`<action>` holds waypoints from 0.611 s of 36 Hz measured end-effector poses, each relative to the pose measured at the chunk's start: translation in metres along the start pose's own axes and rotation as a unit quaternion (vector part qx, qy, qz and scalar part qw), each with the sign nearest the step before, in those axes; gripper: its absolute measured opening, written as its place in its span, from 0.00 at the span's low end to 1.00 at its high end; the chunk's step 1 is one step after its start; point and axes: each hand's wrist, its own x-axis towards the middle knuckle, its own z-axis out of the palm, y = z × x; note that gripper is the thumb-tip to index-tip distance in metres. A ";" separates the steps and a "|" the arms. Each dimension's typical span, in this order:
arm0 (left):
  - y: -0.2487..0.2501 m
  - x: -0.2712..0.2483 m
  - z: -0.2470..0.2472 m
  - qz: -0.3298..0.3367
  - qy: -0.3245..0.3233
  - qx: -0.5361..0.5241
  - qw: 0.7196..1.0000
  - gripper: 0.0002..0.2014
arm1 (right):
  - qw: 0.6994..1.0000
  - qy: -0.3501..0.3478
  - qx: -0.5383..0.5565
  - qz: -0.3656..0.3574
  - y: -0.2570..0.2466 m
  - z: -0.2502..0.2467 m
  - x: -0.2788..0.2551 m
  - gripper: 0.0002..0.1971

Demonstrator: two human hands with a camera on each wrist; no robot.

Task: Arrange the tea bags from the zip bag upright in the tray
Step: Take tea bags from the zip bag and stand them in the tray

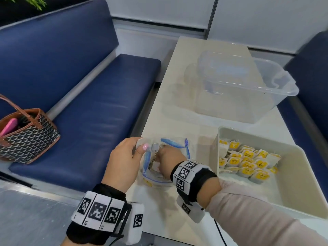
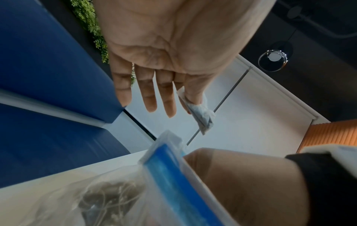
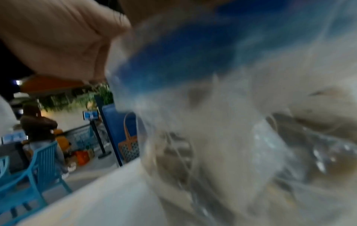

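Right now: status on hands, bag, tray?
Left hand pinches zip bag rim open. Right hand inside bag, grip unseen. Tray part filled. Nothing in the way.

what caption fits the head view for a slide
Left hand pinches clear blue-zip bag open; right hand reaches inside, beside white tray.

The pale worktop [image 1: 179, 110] carries 3 things: a clear plastic tub [image 1: 248, 86] at the far end, a cream tray [image 1: 301, 189] at the near right, and a blue-zipped zip bag [image 1: 186, 151] just left of the tray. Beside the worktop, a blue bench seat [image 1: 99, 112] holds 1 patterned handbag [image 1: 26, 137].
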 end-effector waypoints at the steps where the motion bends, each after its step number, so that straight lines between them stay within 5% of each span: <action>1: -0.001 0.000 -0.001 -0.005 0.003 0.000 1.000 0.07 | 1.000 0.002 0.002 -0.001 0.001 -0.003 -0.002 0.13; 5: -0.001 0.002 -0.004 -0.027 0.024 -0.003 0.999 0.15 | 0.999 0.039 0.014 -0.024 0.002 -0.027 -0.012 0.11; 14: 0.006 0.007 -0.006 -0.039 0.047 -0.009 0.998 0.17 | 0.975 0.068 0.208 -0.036 0.022 -0.058 -0.034 0.05; 22: 0.017 0.010 -0.002 -0.034 0.042 -0.017 0.998 0.17 | 0.950 0.132 0.274 -0.068 0.034 -0.073 -0.054 0.01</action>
